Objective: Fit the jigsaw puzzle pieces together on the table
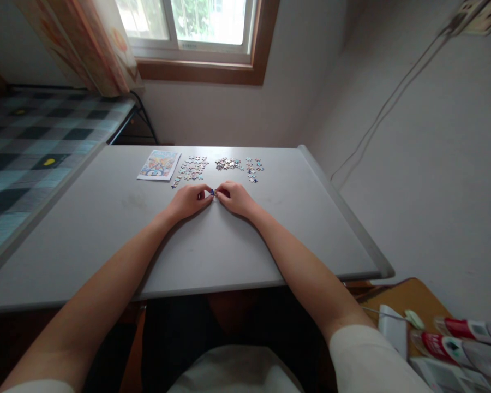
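Small blue jigsaw puzzle pieces (213,192) are pinched between my two hands at the middle of the table. My left hand (191,200) grips them from the left with thumb and forefinger. From the other side my right hand (235,197) pinches at the same spot, its fingertips almost touching the left ones. How the pieces fit together is too small to make out. Just beyond the hands, loose puzzle pieces (193,168) lie spread out at the left. A denser pile of pieces (229,164) sits in the centre, and a smaller scattered group (253,168) is at the right.
A colourful picture sheet (159,165) lies left of the pieces on the white table (213,256). Beyond the table's left edge is a bed with a checked cover (57,131). Plastic bottles (445,346) lie on a wooden stool (409,295) at the lower right.
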Demonstrator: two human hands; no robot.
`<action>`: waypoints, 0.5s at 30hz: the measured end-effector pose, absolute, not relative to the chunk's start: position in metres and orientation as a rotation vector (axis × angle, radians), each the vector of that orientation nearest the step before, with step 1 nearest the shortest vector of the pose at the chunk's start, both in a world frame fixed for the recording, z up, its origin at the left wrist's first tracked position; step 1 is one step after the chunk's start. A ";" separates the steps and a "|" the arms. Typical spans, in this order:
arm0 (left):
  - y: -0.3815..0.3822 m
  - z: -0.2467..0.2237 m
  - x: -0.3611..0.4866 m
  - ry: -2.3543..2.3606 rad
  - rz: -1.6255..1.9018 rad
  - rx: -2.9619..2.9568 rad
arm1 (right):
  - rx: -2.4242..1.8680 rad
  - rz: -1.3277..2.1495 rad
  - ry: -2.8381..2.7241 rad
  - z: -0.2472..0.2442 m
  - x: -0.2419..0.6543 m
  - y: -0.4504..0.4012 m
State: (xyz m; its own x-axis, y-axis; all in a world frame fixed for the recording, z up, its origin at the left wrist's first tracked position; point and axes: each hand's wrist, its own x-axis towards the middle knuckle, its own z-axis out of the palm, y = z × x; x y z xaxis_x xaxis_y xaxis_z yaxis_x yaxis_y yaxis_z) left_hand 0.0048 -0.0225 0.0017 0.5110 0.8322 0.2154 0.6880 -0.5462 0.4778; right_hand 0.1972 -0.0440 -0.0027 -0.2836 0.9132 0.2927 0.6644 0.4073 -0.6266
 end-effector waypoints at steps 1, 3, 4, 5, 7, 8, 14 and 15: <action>-0.022 0.002 0.005 1.270 0.608 2.425 | -1.335 0.517 -2.044 -0.003 0.197 -0.044; -0.022 0.002 0.005 1.273 0.609 2.424 | -1.332 0.518 -2.042 -0.003 0.197 -0.044; -0.022 0.001 0.005 1.274 0.609 2.424 | -1.329 0.518 -2.042 -0.003 0.197 -0.044; -0.022 0.001 0.005 1.274 0.610 2.425 | -1.327 0.518 -2.042 -0.003 0.197 -0.044; -0.022 0.001 0.005 1.274 0.611 2.429 | -1.327 0.517 -2.042 -0.002 0.197 -0.044; -0.022 0.000 0.005 1.274 0.612 2.431 | -1.329 0.517 -2.043 -0.002 0.197 -0.044; -0.021 -0.001 0.004 1.268 0.618 2.430 | -1.344 0.510 -2.057 -0.001 0.196 -0.044; -0.021 -0.002 0.004 1.269 0.620 2.430 | -1.343 0.509 -2.057 -0.001 0.196 -0.044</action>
State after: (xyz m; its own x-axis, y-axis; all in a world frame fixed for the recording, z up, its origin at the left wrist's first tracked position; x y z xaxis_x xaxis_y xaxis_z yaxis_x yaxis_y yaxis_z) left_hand 0.0040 -0.0213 -0.0015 0.5089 0.8311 0.2243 0.6878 -0.5492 0.4746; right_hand 0.1964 -0.0440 -0.0013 -0.2886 0.9129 0.2886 0.6729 0.4078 -0.6172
